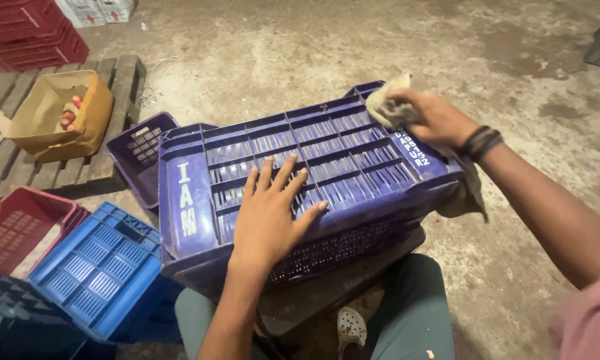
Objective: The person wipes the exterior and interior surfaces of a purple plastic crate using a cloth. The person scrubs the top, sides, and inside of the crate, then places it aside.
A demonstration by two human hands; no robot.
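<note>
A dark purple-blue plastic crate [353, 143] lies upside down across my lap, its slotted bottom facing up. My left hand [270, 213] rests flat on the near part of that bottom, fingers spread. My right hand [433, 119] is at the crate's far right corner and grips a crumpled grey-beige rag [386, 103] pressed against the plastic. A dark band sits on my right wrist.
A second purple crate [140, 150] stands behind the first. A bright blue crate [93, 263] and a red crate [20, 227] lie at the left. A cardboard box [53, 123] rests on a wooden pallet [123, 80]. Red crates [26, 33] are stacked far left. Concrete floor lies beyond.
</note>
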